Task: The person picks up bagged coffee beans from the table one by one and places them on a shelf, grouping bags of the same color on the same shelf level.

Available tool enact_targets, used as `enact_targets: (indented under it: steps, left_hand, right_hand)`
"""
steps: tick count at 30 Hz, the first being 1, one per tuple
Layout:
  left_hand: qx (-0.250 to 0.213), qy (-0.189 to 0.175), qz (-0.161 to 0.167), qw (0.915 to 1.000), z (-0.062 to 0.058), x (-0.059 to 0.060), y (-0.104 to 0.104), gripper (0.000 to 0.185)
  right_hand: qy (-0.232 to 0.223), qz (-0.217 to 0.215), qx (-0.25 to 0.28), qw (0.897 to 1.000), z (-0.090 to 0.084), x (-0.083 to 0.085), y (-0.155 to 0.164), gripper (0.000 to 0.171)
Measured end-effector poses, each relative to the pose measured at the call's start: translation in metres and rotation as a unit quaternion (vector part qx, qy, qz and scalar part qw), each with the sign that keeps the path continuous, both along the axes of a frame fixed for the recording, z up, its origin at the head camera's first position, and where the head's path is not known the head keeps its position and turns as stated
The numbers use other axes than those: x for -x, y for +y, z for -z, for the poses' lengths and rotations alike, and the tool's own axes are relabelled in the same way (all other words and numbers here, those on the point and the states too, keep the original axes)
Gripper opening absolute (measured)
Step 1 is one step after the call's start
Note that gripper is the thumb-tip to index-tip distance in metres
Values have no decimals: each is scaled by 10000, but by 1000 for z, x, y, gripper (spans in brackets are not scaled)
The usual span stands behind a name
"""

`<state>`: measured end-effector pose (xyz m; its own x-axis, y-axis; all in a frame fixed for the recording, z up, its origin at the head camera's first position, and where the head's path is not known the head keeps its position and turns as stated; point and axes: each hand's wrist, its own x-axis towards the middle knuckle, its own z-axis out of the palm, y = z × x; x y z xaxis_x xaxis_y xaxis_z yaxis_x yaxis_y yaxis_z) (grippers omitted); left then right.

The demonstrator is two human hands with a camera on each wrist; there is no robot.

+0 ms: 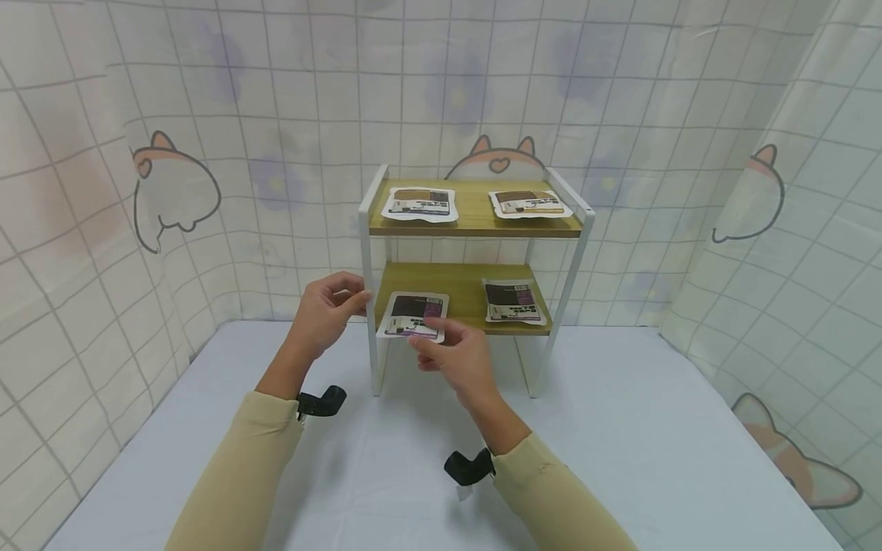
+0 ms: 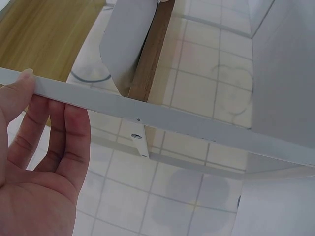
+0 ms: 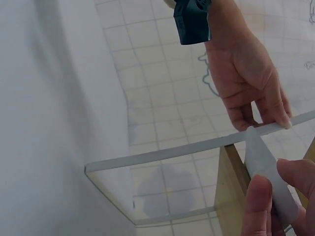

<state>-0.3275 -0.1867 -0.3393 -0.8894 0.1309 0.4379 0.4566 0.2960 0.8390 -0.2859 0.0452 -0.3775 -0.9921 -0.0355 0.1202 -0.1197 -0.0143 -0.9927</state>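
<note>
A white-framed, two-tier rack point(image 1: 373, 348) with wood-look shelves stands on the table. My left hand point(image 1: 322, 314) pinches its left front upright point(image 2: 108, 102) between thumb and fingers, level with the lower shelf. With thumb and fingers, my right hand point(image 1: 465, 361) grips the front right corner of a flat white packet point(image 1: 408, 310) with a dark and purple label. This packet lies at the left of the lower shelf point(image 1: 467, 285), its near edge sticking out past the board. In the right wrist view the packet point(image 3: 266, 164) shows edge-on, close to the upright.
A similar dark-labelled packet point(image 1: 513, 301) lies at the right of the lower shelf. On the upper shelf point(image 1: 475, 200) are two white packets with orange labels, one left point(image 1: 420, 203) and one right point(image 1: 529, 203). Patterned cloth point(image 1: 289, 99) hangs behind the pale table point(image 1: 606, 428).
</note>
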Motion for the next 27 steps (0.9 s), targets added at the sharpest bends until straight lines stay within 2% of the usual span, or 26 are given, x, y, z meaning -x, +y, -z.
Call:
enact_targets:
  steps: [17, 27]
  left_hand:
    - [63, -20, 27, 10000, 0, 0, 0, 26]
    - [87, -41, -34, 9999, -1, -1, 0, 20]
  right_hand:
    - [121, 41, 267, 9996, 1, 7, 1, 43]
    - [178, 119, 401, 9990, 3, 13, 0, 36]
